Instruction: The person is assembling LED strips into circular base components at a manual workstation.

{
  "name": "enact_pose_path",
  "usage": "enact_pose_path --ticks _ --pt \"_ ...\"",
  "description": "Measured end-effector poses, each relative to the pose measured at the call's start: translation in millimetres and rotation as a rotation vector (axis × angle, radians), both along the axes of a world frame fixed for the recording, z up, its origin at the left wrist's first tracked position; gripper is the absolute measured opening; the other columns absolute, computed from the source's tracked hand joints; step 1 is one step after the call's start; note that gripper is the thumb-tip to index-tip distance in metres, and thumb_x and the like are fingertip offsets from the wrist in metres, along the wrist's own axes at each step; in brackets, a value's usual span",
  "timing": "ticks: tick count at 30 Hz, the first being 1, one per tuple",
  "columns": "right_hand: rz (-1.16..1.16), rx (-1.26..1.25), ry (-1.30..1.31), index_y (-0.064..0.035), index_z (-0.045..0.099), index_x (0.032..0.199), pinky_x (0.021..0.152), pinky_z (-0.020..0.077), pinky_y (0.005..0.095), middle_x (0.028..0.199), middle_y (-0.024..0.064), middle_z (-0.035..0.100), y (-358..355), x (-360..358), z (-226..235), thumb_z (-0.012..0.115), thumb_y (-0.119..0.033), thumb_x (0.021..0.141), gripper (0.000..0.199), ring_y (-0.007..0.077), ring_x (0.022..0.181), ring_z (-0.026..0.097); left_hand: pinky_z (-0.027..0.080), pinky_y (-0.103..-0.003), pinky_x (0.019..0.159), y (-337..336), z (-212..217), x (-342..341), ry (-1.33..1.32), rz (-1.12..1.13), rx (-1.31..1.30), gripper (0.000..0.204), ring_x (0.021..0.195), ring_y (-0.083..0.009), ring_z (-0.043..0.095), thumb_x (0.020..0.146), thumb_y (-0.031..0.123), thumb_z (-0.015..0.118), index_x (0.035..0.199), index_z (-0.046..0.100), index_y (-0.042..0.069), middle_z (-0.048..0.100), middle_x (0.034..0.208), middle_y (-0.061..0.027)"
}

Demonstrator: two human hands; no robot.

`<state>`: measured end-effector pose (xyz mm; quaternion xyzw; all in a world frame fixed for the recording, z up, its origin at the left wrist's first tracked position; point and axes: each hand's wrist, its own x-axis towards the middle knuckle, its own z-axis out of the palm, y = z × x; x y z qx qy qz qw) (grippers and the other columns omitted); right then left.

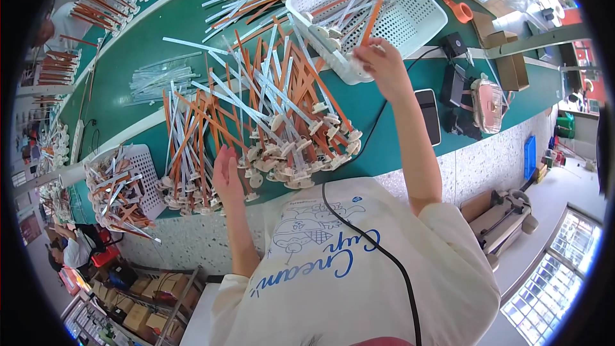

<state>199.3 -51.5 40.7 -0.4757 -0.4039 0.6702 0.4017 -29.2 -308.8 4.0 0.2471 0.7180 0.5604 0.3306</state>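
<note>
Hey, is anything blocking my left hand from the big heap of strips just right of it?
Nothing visible does: your left hand is right beside the left edge of the heap. The black cable lies farther right, over your shirt, outside that gap.

**Assembly workshop**

Long green-topped workbench (160,32); heaps of like orange and pale-blue flat strips with white round ends (298,147); white perforated plastic basket (426,19); brown cardboard cartons (136,316) on metal shelving (182,301). Left rim blurred: probably a white-shirted co-worker (77,251).
</note>
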Motion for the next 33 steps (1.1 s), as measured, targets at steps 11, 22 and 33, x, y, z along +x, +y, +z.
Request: enact_pose_path --ticks 11,22,33 --pt "-0.197 0.245 -1.644 0.0016 0.055 0.094 0.061 0.0459 0.0350 0.095 0.0169 0.054 105.6 -26.9 -124.0 0.068 -0.034 0.059 0.052 0.0199 0.085 0.055 0.035 -0.027 0.087 -7.1 -3.1 0.6 0.010 0.041 -0.002 0.034 0.104 -0.0184 0.047 0.084 0.011 0.046 0.115 0.042 -0.002 0.049 0.111 -0.0127" --pt "0.260 0.789 -0.920 -0.0008 0.053 0.088 0.059 0.0452 0.0369 0.078 0.0150 0.058 0.1 -37.2 -11.8 0.052 -0.023 0.077 0.025 0.0283 0.068 0.058 0.033 -0.026 0.089 -3.4 2.3 6.3 0.001 0.027 -0.103 0.036 0.106 -0.0195 0.045 0.084 0.008 0.044 0.118 0.037 -0.002 0.047 0.114 -0.0157" --pt "0.537 0.398 -1.081 -0.0002 0.048 0.086 0.055 0.0450 0.0354 0.071 0.0179 0.057 -56.1 0.9 -53.8 0.052 -0.015 0.076 0.018 0.0308 0.064 0.057 0.034 -0.026 0.088 -6.4 -3.2 8.0 -0.033 0.030 -0.039 0.035 0.105 -0.0187 0.046 0.084 0.007 0.044 0.117 0.038 -0.002 0.047 0.112 -0.0154"
